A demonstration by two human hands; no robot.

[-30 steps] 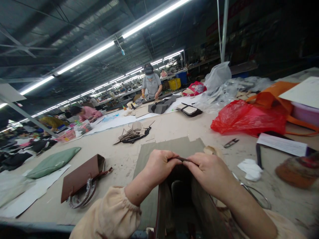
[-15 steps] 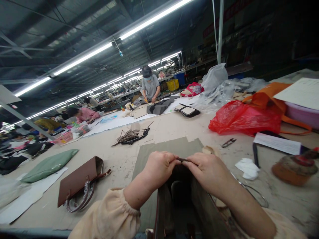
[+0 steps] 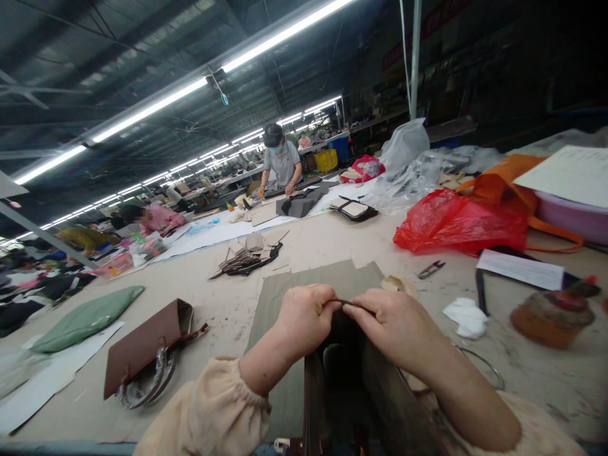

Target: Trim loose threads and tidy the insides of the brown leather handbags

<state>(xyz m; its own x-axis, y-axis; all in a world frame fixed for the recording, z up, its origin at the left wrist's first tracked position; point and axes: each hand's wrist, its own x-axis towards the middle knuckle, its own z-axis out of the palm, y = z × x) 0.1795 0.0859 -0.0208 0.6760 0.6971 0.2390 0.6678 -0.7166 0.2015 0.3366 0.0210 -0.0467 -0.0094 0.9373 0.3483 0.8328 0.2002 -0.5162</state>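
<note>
You hold the dark bag (image 3: 394, 389), with its mouth open, close in front of your body; the fingers of your left hand (image 3: 304, 313) and your right hand (image 3: 392, 313) are clamped on its far rim, almost meeting. Beyond the dark bag there extends a grey-green sheet (image 3: 278, 294), and to its left lies a brown handbag (image 3: 142, 345). To its right are a crumpled white tissue (image 3: 465, 318) and, farther away, a red plastic bag (image 3: 460, 223).
</note>
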